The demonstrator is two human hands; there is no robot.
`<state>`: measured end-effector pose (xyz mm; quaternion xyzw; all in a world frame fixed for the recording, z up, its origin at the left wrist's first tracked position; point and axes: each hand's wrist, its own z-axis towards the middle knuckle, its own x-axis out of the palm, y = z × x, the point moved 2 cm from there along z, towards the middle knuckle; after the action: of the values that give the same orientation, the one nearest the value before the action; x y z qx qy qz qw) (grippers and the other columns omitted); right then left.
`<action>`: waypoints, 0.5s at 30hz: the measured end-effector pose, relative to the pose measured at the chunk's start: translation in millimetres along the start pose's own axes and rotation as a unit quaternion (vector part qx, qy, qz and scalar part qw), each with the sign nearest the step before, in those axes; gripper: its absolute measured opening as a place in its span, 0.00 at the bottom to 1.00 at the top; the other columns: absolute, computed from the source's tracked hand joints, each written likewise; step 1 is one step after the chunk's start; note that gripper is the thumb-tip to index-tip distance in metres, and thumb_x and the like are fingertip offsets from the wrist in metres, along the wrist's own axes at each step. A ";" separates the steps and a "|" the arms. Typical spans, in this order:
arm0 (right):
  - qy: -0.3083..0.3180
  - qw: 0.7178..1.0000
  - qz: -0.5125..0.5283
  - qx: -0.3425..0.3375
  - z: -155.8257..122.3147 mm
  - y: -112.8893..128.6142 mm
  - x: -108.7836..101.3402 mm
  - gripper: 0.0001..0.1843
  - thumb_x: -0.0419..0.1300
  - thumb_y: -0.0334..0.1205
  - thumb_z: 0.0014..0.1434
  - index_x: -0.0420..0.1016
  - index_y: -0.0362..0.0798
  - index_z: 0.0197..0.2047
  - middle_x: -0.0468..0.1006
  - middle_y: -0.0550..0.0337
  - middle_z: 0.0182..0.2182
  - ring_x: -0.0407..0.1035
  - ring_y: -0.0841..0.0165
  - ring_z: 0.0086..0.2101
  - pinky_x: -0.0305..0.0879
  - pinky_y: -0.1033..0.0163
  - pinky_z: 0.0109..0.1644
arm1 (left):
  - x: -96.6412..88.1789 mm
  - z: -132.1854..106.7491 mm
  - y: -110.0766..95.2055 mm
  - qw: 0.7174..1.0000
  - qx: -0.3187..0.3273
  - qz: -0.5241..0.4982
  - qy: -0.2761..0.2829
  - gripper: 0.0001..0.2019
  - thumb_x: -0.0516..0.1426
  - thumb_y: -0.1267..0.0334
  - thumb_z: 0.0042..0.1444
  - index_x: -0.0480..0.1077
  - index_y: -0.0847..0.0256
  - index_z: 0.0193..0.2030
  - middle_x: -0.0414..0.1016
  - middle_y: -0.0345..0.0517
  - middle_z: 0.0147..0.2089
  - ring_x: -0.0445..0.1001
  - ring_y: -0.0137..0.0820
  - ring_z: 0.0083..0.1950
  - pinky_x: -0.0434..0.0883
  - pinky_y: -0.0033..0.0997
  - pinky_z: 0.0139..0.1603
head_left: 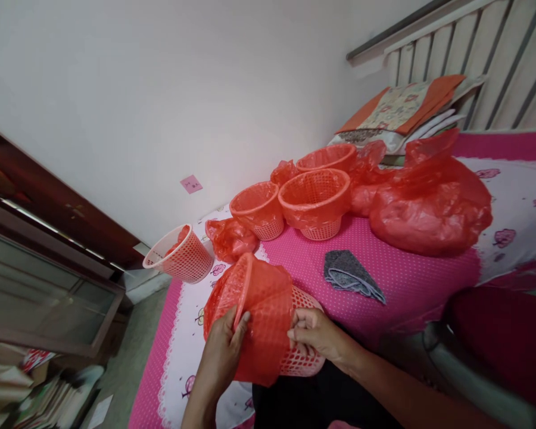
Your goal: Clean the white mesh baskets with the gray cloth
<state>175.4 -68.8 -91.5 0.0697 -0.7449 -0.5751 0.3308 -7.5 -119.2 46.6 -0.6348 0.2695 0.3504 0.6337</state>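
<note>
A pink perforated plastic basket [309,298] lies tilted on its side close to my body. A thin red plastic bag [268,316] lines it and is folded back over its rim. My left hand [223,345] grips the bag-covered rim, thumb on the outside, other fingers partly hidden. With thumb and fingertips my right hand [310,333] pinches the edge of the bag against the basket's side. Beyond my hands lies a folded grey cloth [352,276] on the pink dotted cover [295,256].
Several bag-lined baskets [315,205] stand along the wall. A pink basket [190,259] with red plastic inside stands at left, near a crumpled red bag [231,238]. A full red bag [431,205] sits at right, before stacked fabric [404,110]. A dark red stool [500,345] is lower right.
</note>
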 end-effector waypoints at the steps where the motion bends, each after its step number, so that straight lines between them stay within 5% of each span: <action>1: -0.006 1.000 -0.006 0.004 0.4 0.9 -4.1 0.15 0.69 0.50 0.46 0.70 0.51 0.29 0.80 0.64 0.21 0.63 0.75 0.16 0.52 0.70 0.19 | -0.2 0.0 0.5 1.000 -0.001 0.003 -0.005 0.23 0.51 0.39 0.67 0.68 0.55 0.32 0.74 0.43 0.30 0.73 0.38 0.33 0.69 0.36 0.39; 4: -0.043 0.998 -0.032 -0.023 -0.8 6.6 -15.3 0.15 0.65 0.53 0.52 0.70 0.51 0.31 0.79 0.64 0.23 0.65 0.73 0.18 0.55 0.68 0.21 | -0.2 -0.4 1.2 1.000 -0.008 0.004 -0.011 0.23 0.51 0.39 0.67 0.69 0.55 0.32 0.74 0.43 0.30 0.73 0.38 0.34 0.70 0.36 0.40; 6: -0.111 0.985 -0.081 -0.105 -5.2 13.3 -20.6 0.13 0.63 0.52 0.58 0.72 0.51 0.34 0.79 0.62 0.25 0.71 0.69 0.22 0.63 0.65 0.25 | 0.0 -0.7 1.0 1.000 -0.012 0.001 -0.012 0.23 0.52 0.39 0.66 0.70 0.55 0.33 0.75 0.43 0.30 0.74 0.38 0.34 0.70 0.37 0.41; 8: -0.192 0.937 -0.169 -0.237 -14.2 21.5 -20.7 0.08 0.63 0.46 0.62 0.76 0.51 0.40 0.81 0.58 0.33 0.78 0.63 0.33 0.74 0.59 0.36 | 0.3 -1.3 1.3 1.000 -0.014 -0.002 -0.011 0.23 0.52 0.39 0.66 0.71 0.56 0.33 0.74 0.43 0.30 0.73 0.38 0.33 0.70 0.37 0.40; 10: -0.230 0.860 -0.267 -0.368 -25.9 28.0 -13.0 0.11 0.62 0.40 0.65 0.77 0.52 0.51 0.82 0.52 0.46 0.79 0.57 0.48 0.77 0.51 0.53 | 0.7 -2.2 2.6 1.000 -0.011 -0.011 -0.010 0.23 0.53 0.39 0.66 0.71 0.56 0.33 0.74 0.43 0.30 0.72 0.37 0.33 0.70 0.36 0.39; 12: -0.211 0.796 -0.350 -0.447 -34.9 32.9 -0.4 0.21 0.61 0.35 0.67 0.74 0.53 0.62 0.79 0.47 0.58 0.74 0.54 0.59 0.72 0.46 0.64 | 1.4 -3.5 4.5 1.000 -0.005 -0.029 -0.007 0.23 0.53 0.39 0.66 0.69 0.56 0.31 0.73 0.42 0.30 0.70 0.36 0.32 0.70 0.35 0.38; 15: -0.149 0.759 -0.407 -0.486 -36.8 45.4 15.3 0.25 0.59 0.31 0.69 0.70 0.54 0.68 0.76 0.47 0.64 0.71 0.55 0.64 0.69 0.46 0.69 | 2.8 -7.0 6.4 0.998 -0.005 -0.062 0.009 0.23 0.55 0.40 0.67 0.68 0.56 0.30 0.72 0.41 0.30 0.68 0.33 0.32 0.69 0.32 0.36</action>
<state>197.3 -91.2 -39.8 0.1099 -0.3066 -0.9435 -0.0603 -10.2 -126.2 40.1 -0.6566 0.2330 0.3062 0.6487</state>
